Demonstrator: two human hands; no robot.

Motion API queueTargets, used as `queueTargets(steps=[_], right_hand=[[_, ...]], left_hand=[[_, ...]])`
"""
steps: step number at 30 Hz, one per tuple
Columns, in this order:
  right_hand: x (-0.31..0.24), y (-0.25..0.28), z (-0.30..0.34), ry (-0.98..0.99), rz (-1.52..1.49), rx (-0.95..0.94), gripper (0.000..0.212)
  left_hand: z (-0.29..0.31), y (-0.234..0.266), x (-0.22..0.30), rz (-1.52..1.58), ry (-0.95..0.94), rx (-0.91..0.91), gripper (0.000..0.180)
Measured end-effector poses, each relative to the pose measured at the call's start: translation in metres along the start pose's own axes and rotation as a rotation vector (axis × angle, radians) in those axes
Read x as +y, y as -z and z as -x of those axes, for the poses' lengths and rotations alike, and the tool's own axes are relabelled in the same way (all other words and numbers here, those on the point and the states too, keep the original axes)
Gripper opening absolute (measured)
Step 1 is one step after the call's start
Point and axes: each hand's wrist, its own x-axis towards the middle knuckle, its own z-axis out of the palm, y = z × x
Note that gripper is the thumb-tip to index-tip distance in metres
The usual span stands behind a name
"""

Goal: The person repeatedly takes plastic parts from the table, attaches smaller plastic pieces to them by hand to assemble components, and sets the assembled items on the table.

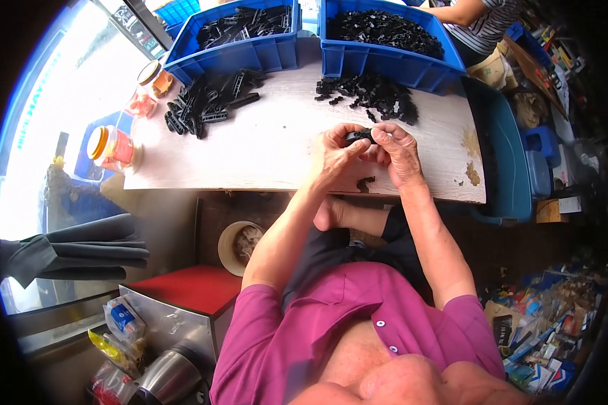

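Over the near right part of the table, my left hand (335, 154) and my right hand (398, 152) meet around a small black plastic part (361, 136). Fingers and thumbs of both hands pinch it, hiding much of its shape. Just beyond my hands spreads a heap of small black plastic pieces (385, 101). Farther left lies a pile of longer black slotted plastic parts (206, 104). One dark scrap-like piece (365, 183) rests near the table's front edge, beside my right wrist.
Two blue crates, one with long black parts (233, 62) and one with small pieces (392, 66), stand along the back of the pale table (250, 155). Lidded jars (111, 147) line the left side. A teal bin (503, 155) adjoins the right edge. Another person's arm (456, 12) shows at the back right.
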Motion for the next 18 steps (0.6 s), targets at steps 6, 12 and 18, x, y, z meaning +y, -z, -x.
queueTargets(steps=[6,12,18], right_hand=[[0.0053,0.0033,-0.0022,0.03,0.077,0.017,0.014],[0.0074,0.0013,-0.0005,0.023,0.078,0.0,0.016],[0.0022,-0.0036,0.0025,0.015,0.125,0.006,0.018]], left_hand=[[-0.0027,0.0051,-0.001,-0.023,0.015,-0.043,0.026],[-0.0009,0.0065,-0.0007,-0.006,0.032,-0.019,0.025],[-0.003,-0.0014,0.0053,-0.026,0.053,0.1,0.019]])
